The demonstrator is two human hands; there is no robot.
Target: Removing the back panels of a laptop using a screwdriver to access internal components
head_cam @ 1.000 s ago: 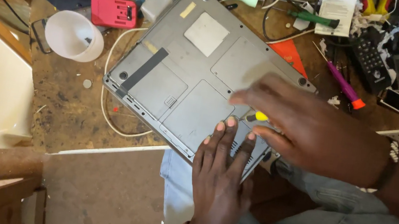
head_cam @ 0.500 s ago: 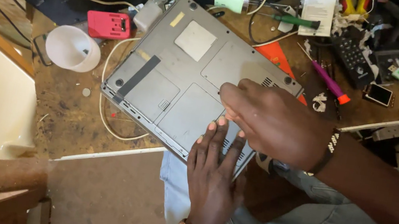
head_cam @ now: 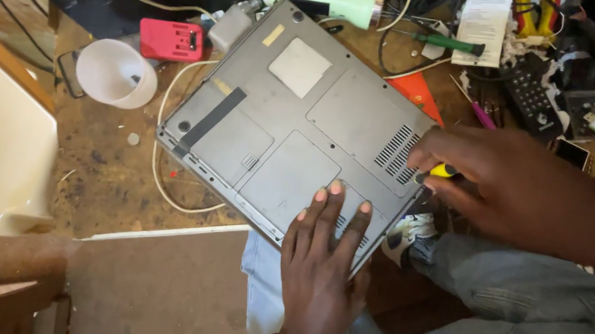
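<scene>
Head view: A grey laptop (head_cam: 296,126) lies bottom up on the desk (head_cam: 104,167), its near corner overhanging the edge above the person's lap. The left hand (head_cam: 321,268) lies flat on that corner, fingers spread, grip apart. The right hand (head_cam: 519,192) has its grip clamped on a yellow-handled screwdriver (head_cam: 443,170) at the laptop's right edge, beside the vent slots. A white cup (head_cam: 116,72) and a red block (head_cam: 170,39) stand left of the laptop.
</scene>
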